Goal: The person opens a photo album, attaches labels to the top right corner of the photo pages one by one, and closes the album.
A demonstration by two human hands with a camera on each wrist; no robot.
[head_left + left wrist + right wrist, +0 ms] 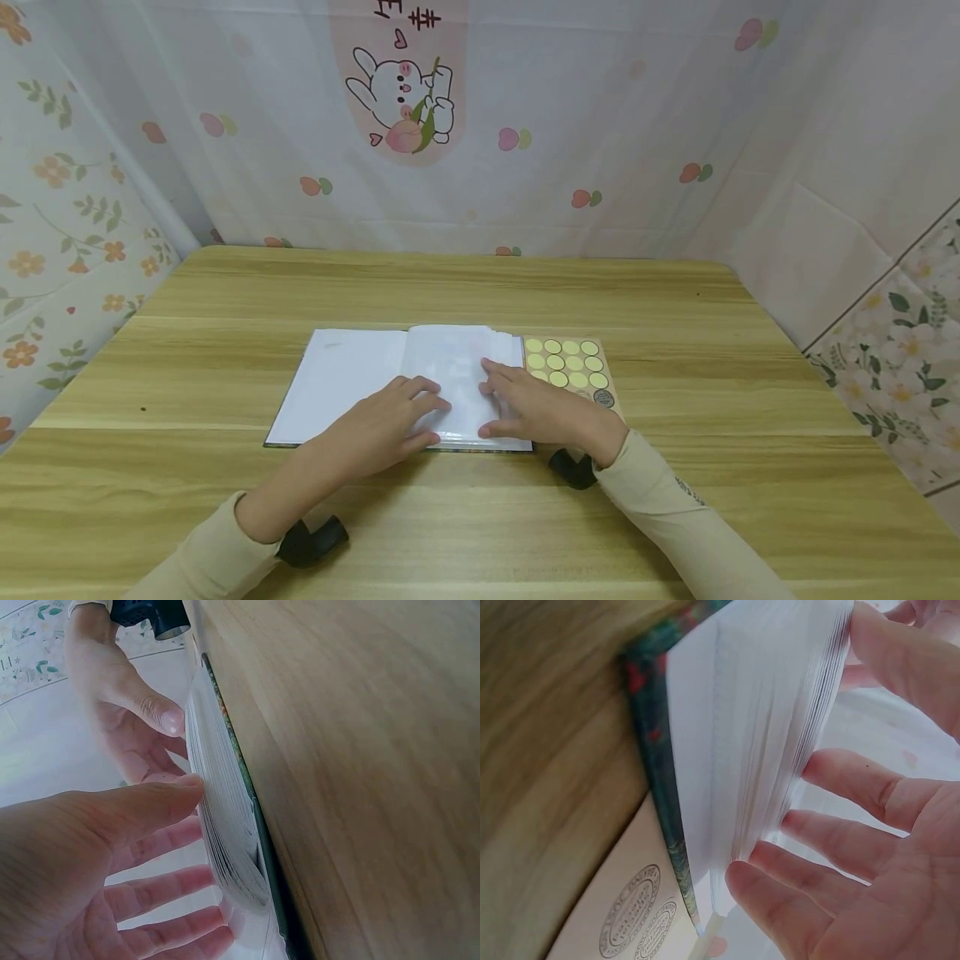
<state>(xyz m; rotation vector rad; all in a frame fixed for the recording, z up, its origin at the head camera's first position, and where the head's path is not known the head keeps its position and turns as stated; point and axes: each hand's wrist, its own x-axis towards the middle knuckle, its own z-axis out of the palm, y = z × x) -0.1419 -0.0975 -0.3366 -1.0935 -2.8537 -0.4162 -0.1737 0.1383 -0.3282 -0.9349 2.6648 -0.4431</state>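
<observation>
A thick album (352, 367) with a dark patterned cover lies spread on the table, its stack of glossy white pages (217, 795) bulging at the middle and right. My left hand (386, 421) rests on the upper page near the fold, fingers loosely extended and thumb at the near edge. My right hand (543, 408) touches the same stack from the right, fingers spread along the page edges (821, 697) in the right wrist view. Partly beneath the right hand and against the album is a tan card (607, 375) with rows of pale yellow discs (574, 363).
The wooden table (480, 533) extends around the album. A white curtain (570, 100) with a rabbit print hangs behind its far edge, and floral cloth (67, 217) hangs at the left. Black wrist devices (311, 542) sit under both sleeves.
</observation>
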